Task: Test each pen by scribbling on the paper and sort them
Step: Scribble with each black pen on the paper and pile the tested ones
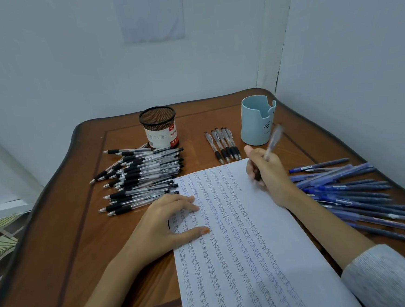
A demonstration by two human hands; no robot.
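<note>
A white sheet of paper point(251, 234), covered in columns of small handwritten marks, lies on the wooden table point(77, 236). My left hand point(163, 224) presses flat on the sheet's left edge, fingers spread. My right hand point(268, 174) grips a pen point(274, 140) with a clear barrel, its tip down near the paper's upper right corner; the pen is motion-blurred. A heap of black-grip pens point(140, 180) lies left of the paper. A heap of blue pens point(352, 194) lies to the right. Several black-grip pens point(222, 144) lie in a neat row behind the paper.
A black mesh pen cup point(159, 127) with a white and red label stands at the back centre. A light blue cup point(257, 122) stands at the back right. White walls close in behind and to the right. The table edge curves off at left.
</note>
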